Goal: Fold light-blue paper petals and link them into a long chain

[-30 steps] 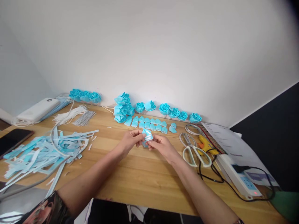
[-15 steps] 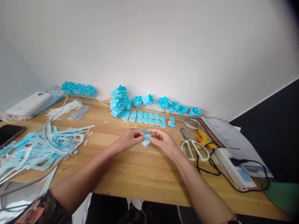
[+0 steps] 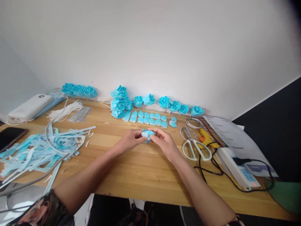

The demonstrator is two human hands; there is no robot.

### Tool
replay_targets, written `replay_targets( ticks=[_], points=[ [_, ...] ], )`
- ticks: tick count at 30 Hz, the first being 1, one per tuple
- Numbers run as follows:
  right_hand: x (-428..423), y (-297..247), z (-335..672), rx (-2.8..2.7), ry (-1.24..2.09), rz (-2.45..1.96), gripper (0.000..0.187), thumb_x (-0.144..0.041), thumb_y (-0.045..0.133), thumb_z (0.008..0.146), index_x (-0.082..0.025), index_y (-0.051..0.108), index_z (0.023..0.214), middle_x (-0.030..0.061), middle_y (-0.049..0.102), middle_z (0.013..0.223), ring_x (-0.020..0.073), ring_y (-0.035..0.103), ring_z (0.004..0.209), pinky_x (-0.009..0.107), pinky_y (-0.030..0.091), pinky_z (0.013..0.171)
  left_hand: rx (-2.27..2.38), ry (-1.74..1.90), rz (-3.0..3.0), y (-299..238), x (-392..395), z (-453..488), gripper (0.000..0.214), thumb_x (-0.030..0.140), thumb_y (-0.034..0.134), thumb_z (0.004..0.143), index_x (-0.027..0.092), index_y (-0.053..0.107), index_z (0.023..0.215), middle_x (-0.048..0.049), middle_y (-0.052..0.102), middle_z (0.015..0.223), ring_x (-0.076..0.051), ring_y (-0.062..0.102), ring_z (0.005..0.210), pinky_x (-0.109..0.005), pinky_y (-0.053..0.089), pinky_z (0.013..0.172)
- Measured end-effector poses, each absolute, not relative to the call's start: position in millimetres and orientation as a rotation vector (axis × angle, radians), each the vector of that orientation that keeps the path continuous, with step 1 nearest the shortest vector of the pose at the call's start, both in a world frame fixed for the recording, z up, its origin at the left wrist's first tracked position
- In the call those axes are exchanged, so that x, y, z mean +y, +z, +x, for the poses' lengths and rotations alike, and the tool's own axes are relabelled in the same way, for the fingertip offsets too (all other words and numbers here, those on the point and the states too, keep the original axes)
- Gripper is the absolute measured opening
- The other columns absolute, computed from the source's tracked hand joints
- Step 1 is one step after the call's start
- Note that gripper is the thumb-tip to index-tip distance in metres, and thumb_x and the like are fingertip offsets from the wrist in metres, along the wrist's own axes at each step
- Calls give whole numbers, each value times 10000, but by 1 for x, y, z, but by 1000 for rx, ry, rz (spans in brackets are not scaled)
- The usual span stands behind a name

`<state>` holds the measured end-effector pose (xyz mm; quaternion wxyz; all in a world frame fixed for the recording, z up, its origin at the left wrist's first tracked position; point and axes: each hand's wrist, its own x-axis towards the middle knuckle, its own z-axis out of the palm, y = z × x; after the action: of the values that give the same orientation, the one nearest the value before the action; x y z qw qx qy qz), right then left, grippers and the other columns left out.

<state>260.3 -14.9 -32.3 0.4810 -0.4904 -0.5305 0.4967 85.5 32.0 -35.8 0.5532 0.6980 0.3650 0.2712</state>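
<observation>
where grained wood point(image 3: 141, 175) spreads, left hand point(image 3: 131, 139) and right hand point(image 3: 165, 140) pinch folded blue material point(image 3: 147, 133).

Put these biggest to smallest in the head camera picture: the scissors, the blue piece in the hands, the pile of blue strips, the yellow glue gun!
1. Pile of blue strips
2. Scissors
3. Yellow glue gun, partly behind a cable
4. Blue piece, partly covered by fingers

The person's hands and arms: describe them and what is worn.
The left hand and right hand are bare, with no gloves or watch visible. The left sleeve is dark with a reddish-pink pattern; only a sliver of the right sleeve shows.
</observation>
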Motion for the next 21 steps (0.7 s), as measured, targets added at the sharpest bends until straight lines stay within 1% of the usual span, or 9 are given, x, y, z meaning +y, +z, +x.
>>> replay_targets(
  ticks=[3, 7, 10, 13, 15, 16, 18, 21],
  points=[
    [-15, -35, 261, -1389, 1184, -1192, 349, -365, 677, 761, -229, 649, 1081, 27, 667, 927, 156, 600, 813, 293, 484, 753, 798, 626, 1662, -34, 31, 85, 297, 418, 576, 774, 123, 588, 738, 17, 474, 631, -99, 403, 605, -223, 301, 568],
    [-14, -35, 264, -1447, 1094, -1262, 327, -373, 660, 774, -232, 667, 1069, 6, 645, 799, 144, 584, 706, 284, 475, 690, 728, 621, 1663, -30, 31, 84, 265, 387, 554, 789, 127, 603, 812, -1, 517, 696, -113, 431, 650, -230, 337, 606],
    [-12, -33, 268, -1461, 1094, -1274, 332, -386, 617, 810, -227, 663, 1098, -2, 622, 731, 140, 582, 670, 283, 473, 682, 779, 595, 1701, -28, 30, 83, 236, 364, 541, 788, 133, 572, 747, 20, 452, 628, -97, 384, 595, -222, 305, 559],
    [-12, -32, 268, -1478, 1136, -1232, 346, -395, 615, 814, -231, 654, 1116, 15, 648, 827, 150, 602, 756, 287, 476, 730, 823, 573, 1762, -29, 28, 84, 201, 314, 535, 771, 146, 519, 663, 40, 382, 583, -83, 335, 551, -219, 264, 519],
    [-14, -33, 266, -1529, 1114, -1214, 376, -377, 667, 776, -239, 649, 1125, 15, 643, 885, 152, 598, 806, 284, 470, 758, 832, 563, 1812, -32, 26, 86, 186, 272, 531, 753, 150, 491, 617, 42, 366, 572, -79, 330, 542, -218, 250, 505],
    [-15, -33, 264, -1562, 1082, -1221, 380, -361, 684, 762, -243, 652, 1122, 9, 634, 877, 149, 591, 806, 281, 465, 761, 836, 561, 1844, -33, 24, 87, 187, 252, 526, 743, 151, 476, 595, 43, 358, 565, -78, 328, 538, -218, 242, 500],
    [-17, -34, 261, -1612, 999, -1262, 344, -334, 685, 761, -248, 669, 1094, -5, 619, 824, 138, 577, 767, 272, 457, 741, 849, 562, 1912, -35, 23, 88, 200, 229, 521, 731, 153, 449, 561, 44, 346, 549, -76, 323, 532, -218, 230, 492],
    [-18, -35, 259, -1617, 943, -1305, 280, -330, 658, 781, -243, 696, 1045, 0, 639, 815, 137, 574, 730, 267, 453, 700, 823, 575, 1953, -34, 21, 88, 217, 258, 523, 749, 153, 458, 570, 46, 369, 547, -74, 326, 530, -215, 243, 496]
  ],
)
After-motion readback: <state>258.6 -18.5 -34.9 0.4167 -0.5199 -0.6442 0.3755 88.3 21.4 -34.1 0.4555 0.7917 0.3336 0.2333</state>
